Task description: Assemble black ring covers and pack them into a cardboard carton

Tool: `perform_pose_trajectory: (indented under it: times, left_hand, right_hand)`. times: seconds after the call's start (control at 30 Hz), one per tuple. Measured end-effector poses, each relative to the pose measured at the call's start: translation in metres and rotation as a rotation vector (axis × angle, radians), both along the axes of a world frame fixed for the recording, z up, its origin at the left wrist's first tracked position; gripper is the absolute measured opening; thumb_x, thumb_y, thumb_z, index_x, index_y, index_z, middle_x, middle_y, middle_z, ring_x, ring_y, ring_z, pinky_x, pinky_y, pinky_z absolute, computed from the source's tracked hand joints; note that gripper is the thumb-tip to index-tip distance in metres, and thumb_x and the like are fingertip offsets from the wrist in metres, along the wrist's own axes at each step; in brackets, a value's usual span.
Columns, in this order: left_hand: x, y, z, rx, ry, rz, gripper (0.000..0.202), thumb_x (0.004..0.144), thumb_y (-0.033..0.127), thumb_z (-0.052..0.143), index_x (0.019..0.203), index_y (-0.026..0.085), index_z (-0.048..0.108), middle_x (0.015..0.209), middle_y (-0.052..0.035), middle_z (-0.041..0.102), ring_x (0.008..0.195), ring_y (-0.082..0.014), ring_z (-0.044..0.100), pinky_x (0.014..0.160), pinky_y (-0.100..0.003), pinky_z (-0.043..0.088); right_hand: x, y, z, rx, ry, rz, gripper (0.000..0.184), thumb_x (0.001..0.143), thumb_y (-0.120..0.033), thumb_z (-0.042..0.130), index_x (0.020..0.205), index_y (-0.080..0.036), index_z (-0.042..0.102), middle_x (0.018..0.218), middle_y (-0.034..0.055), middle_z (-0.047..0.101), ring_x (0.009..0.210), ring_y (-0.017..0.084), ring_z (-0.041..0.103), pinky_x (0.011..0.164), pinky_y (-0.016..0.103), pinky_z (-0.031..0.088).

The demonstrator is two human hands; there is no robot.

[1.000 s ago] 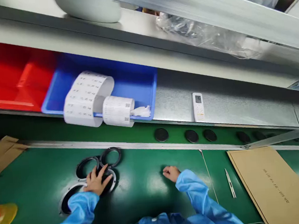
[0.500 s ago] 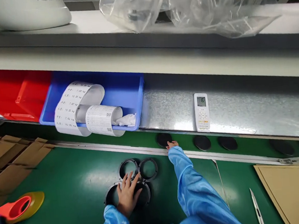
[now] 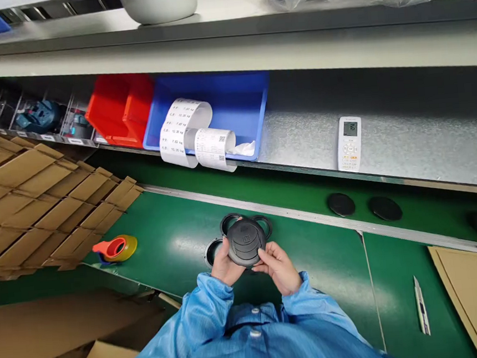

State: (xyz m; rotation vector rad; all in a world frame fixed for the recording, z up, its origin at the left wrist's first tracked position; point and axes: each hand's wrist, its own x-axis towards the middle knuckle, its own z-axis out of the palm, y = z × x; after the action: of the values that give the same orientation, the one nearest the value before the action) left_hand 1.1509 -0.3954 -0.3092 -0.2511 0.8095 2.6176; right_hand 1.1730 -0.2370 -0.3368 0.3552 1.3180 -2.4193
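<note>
Both my hands hold a round black disc (image 3: 247, 240) above the green worktop, its face with curved slat-like lines and a small square mark turned up. My left hand (image 3: 224, 265) grips its left rim, and the fingers of my right hand (image 3: 280, 268) close on its lower right edge. Beneath and behind it lie black rings; a left ring (image 3: 208, 254) and a back right ring (image 3: 268, 225) show in part. The disc and my hands hide the rest of the group.
Several flat black discs (image 3: 341, 204) lie along the green strip under the shelf. On the shelf are a blue bin (image 3: 238, 106) with label rolls, a red bin (image 3: 119, 108) and a remote control (image 3: 349, 144). A utility knife (image 3: 422, 306), tape dispenser (image 3: 117, 248) and cardboard dividers (image 3: 53, 206) surround the worktop.
My right hand has come back from the strip under the shelf, where one black disc is gone. My left hand has left the rings, and both hands now hold a disc. The view has shifted left.
</note>
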Motion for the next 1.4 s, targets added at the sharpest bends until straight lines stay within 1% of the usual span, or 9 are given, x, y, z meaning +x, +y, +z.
perform_pose_trajectory:
  times: [0.07,0.17,0.33,0.47,0.63,0.9,1.13,1.27,1.4]
  left_hand:
    - [0.012,-0.006,0.013,0.045,0.023,-0.007,0.073,0.090,0.065,0.056,0.151,0.027,0.041,0.146,-0.0120,0.054,0.144,-0.0344,0.037,0.121,-0.056,0.022]
    - [0.030,-0.011,0.035,0.096,0.043,-0.044,0.083,0.086,0.074,0.050,0.154,0.030,0.035,0.151,-0.0121,0.049,0.144,-0.0352,0.036,0.121,-0.058,0.021]
    - [0.054,-0.009,0.057,0.130,0.052,-0.035,0.086,0.086,0.077,0.045,0.155,0.028,0.032,0.154,-0.0125,0.045,0.145,-0.0345,0.035,0.122,-0.056,0.019]
    - [0.066,-0.009,0.064,0.133,0.053,-0.081,0.083,0.087,0.076,0.046,0.154,0.030,0.034,0.153,-0.0110,0.047,0.144,-0.0333,0.036,0.122,-0.054,0.020]
    - [0.078,-0.005,0.073,0.055,-0.016,-0.131,0.087,0.082,0.079,0.050,0.153,0.030,0.037,0.152,-0.0127,0.047,0.139,-0.0390,0.042,0.116,-0.062,0.028]
    - [0.090,0.006,0.083,0.032,-0.079,-0.146,0.094,0.077,0.084,0.049,0.153,0.031,0.036,0.143,-0.0174,0.053,0.129,-0.0438,0.050,0.106,-0.071,0.035]
    - [0.091,0.006,0.078,-0.001,-0.146,-0.125,0.094,0.081,0.083,0.042,0.153,0.023,0.034,0.126,-0.0224,0.063,0.116,-0.0432,0.060,0.098,-0.072,0.041]
    - [0.089,0.009,0.076,0.003,-0.180,-0.119,0.090,0.081,0.082,0.046,0.145,0.018,0.045,0.130,-0.0236,0.061,0.119,-0.0449,0.058,0.099,-0.072,0.041]
    - [0.083,0.003,0.068,0.024,-0.245,-0.101,0.081,0.085,0.078,0.045,0.134,0.015,0.055,0.128,-0.0205,0.064,0.119,-0.0414,0.059,0.101,-0.067,0.043]
  right_hand:
    - [0.002,0.008,0.016,0.359,0.256,-0.094,0.039,0.088,-0.054,0.065,0.112,-0.023,0.061,0.099,0.0049,0.059,0.091,0.019,0.061,0.086,0.043,0.057]
    - [0.002,0.019,0.042,0.825,0.759,-0.105,0.036,0.098,-0.043,0.051,0.130,-0.032,0.063,0.132,0.0090,0.047,0.127,0.027,0.043,0.111,0.054,0.039]
    - [0.014,0.016,0.068,1.071,1.093,-0.031,0.039,0.102,-0.041,0.040,0.132,-0.034,0.063,0.147,0.0065,0.034,0.135,0.031,0.028,0.113,0.056,0.033]
    - [0.023,0.011,0.073,1.108,1.161,-0.001,0.045,0.103,-0.048,0.035,0.131,-0.027,0.064,0.147,0.0089,0.037,0.138,0.032,0.025,0.115,0.055,0.032]
    - [0.027,0.013,0.074,1.016,1.169,0.082,0.055,0.102,-0.056,0.026,0.113,-0.024,0.070,0.141,0.0090,0.048,0.140,0.030,0.026,0.117,0.053,0.030]
    - [0.044,0.021,0.084,0.705,0.915,0.039,0.064,0.102,-0.061,0.019,0.112,-0.027,0.073,0.138,0.0080,0.051,0.132,0.026,0.040,0.112,0.050,0.037]
    - [0.050,0.029,0.076,0.668,0.727,0.021,0.064,0.103,-0.060,0.020,0.106,-0.025,0.074,0.134,0.0068,0.056,0.131,0.024,0.045,0.117,0.047,0.031]
    - [0.051,0.030,0.067,0.676,0.718,0.016,0.062,0.104,-0.057,0.020,0.111,-0.026,0.073,0.133,0.0071,0.057,0.129,0.023,0.046,0.117,0.047,0.033]
    - [0.060,0.023,0.049,0.812,0.860,-0.016,0.057,0.103,-0.055,0.023,0.140,-0.026,0.057,0.144,0.0103,0.047,0.137,0.027,0.039,0.116,0.051,0.035]
